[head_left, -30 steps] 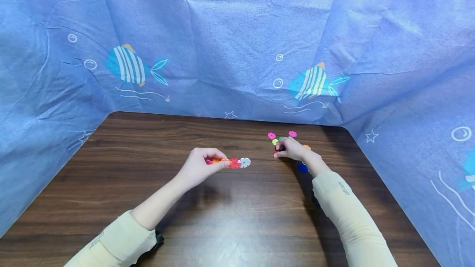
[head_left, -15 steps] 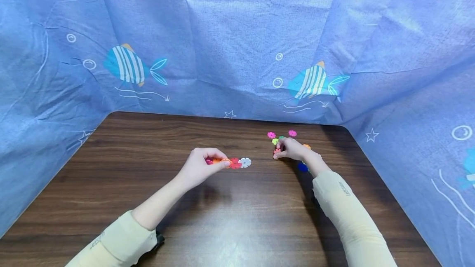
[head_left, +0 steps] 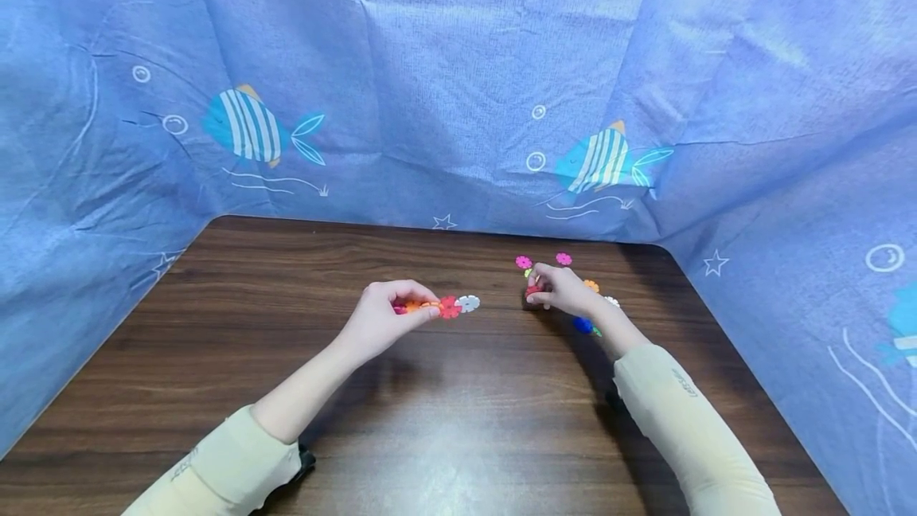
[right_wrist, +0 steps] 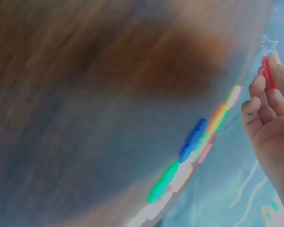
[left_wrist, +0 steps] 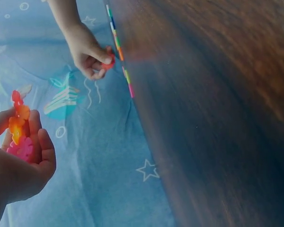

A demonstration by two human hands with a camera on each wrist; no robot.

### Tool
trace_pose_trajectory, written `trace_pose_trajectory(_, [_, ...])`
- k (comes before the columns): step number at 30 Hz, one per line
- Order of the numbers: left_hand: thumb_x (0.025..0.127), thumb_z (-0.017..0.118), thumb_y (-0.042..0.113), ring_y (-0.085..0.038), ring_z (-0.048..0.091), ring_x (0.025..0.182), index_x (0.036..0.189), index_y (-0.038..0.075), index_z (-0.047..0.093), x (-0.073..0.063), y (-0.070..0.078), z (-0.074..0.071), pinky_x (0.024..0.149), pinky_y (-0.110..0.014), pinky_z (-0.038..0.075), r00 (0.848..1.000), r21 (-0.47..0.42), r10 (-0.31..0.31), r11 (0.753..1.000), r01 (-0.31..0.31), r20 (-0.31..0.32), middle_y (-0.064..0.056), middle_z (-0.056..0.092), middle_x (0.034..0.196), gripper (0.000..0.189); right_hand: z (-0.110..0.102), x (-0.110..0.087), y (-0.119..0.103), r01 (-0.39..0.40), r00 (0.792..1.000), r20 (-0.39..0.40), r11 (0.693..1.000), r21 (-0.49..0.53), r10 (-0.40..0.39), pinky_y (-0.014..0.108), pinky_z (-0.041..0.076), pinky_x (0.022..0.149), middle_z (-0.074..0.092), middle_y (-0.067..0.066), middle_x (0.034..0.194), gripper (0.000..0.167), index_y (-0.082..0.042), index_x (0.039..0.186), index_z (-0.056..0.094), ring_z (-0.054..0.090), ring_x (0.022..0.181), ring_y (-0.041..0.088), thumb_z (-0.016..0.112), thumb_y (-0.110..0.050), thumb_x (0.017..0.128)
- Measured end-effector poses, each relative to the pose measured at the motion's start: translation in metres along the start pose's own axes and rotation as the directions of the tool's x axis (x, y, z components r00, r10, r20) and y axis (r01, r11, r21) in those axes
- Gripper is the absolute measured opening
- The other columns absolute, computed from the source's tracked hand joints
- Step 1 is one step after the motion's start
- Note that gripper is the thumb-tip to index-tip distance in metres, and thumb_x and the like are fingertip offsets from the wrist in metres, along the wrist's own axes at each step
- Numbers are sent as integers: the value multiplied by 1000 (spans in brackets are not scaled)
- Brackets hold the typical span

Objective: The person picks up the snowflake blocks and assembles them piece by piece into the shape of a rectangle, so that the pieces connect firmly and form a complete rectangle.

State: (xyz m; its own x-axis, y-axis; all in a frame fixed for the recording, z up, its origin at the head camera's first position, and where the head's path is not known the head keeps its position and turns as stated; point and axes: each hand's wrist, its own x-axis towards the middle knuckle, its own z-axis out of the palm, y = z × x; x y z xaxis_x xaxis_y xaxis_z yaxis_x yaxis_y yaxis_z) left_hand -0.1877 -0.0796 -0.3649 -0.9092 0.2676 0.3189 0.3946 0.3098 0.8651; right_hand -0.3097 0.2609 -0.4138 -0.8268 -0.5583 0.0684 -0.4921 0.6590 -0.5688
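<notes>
Two bare hands of one person work above a brown wooden tabletop (head_left: 286, 277). The left hand (head_left: 383, 317) holds a short chain of flower-shaped discs (head_left: 449, 307) between the thumb and the fingers, a little left of the middle of the tabletop. This chain shows pink, orange, red and, at its far end, white; the red and the white discs stick out beyond the fingertips, towards the other hand. The right hand (head_left: 566, 293) is farther to the right and pinches one red disc (head_left: 533, 291) with the thumb and the fingers, raised above the tabletop and well apart from the chain.

Around and behind the right hand, loose discs lie flat: two pink discs (head_left: 564, 259) near the far edge, a yellow-green disc (head_left: 528, 273) partly hidden, an orange disc (head_left: 591, 286), a white disc (head_left: 611, 301), and a blue disc (head_left: 583, 325) just beside a green disc (head_left: 598, 332). Both arms wear pale sleeves (head_left: 239, 452). Behind the tabletop hangs a blue cloth (head_left: 466, 62) with printed striped fish (head_left: 247, 126).
</notes>
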Motion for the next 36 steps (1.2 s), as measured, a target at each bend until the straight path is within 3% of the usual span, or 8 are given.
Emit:
trace_pose_trajectory(6, [77,78,16,-13,54,66,89,15,74,-1,0,-1,57,-23,46,1000,15,20,1000,-20,-10,0,70,82,12,-9,-5,-20,49,998,-50,999,20,-48,25,49,54,62,-1,72,17,-9,90,55,56,58,10,71,-12,84])
trace_pose_trajectory(12, [78,78,18,-12,55,66,90,15,74,-1,0,-1,57,-22,46,1000,17,-1,1000,1,4,-1,71,84,13,-15,-7,-45,64,993,-104,998,19,-61,24,48,57,65,-1,74,16,-11,90,58,59,63,12,72,-14,84])
trace_pose_trajectory(18, [77,79,19,-12,56,69,91,15,75,-1,-1,-1,59,-22,47,1000,18,3,1000,-3,-3,-1,71,87,15,-19,-10,-74,27,989,-150,980,199,3,37,53,53,67,7,77,19,-8,95,60,63,61,25,73,-16,83])
trace_pose_trajectory(22, [77,79,18,-12,57,71,91,15,75,-1,-1,-1,60,-22,48,1000,16,13,1000,-13,-11,-1,71,88,15,-19,-13,-93,7,981,-187,960,282,48,41,53,53,67,10,76,21,-5,95,63,62,58,25,74,-16,82])
trace_pose_trajectory(25, [76,79,17,-12,59,73,91,15,75,-1,-1,0,62,-22,49,999,19,23,1000,-22,-22,-1,72,88,15,-18,-16,-107,-5,973,-214,934,358,87,40,55,55,68,10,77,23,-3,96,64,63,57,21,75,-15,80])
trace_pose_trajectory(29, [75,80,14,-12,60,74,89,16,75,-1,-1,1,63,-22,49,998,35,46,998,-44,-39,0,72,88,15,-15,-20,-124,-9,969,-209,865,501,132,37,57,59,69,9,81,24,1,101,63,64,59,17,73,-10,82])
trace_pose_trajectory(32, [74,81,13,-12,59,72,88,16,75,0,-2,2,62,-22,49,997,39,59,998,-57,-49,1,71,86,15,-12,-22,-133,-1,976,-177,816,578,127,38,57,62,70,10,84,25,5,106,61,65,63,21,69,-6,85])
trace_pose_trajectory(36, [74,81,14,-12,60,73,88,15,76,0,-4,4,62,-21,49,997,20,61,998,-60,-55,0,72,86,15,-7,-25,-142,9,983,-149,792,611,104,38,57,64,69,11,85,27,8,109,60,66,65,22,68,-2,85])
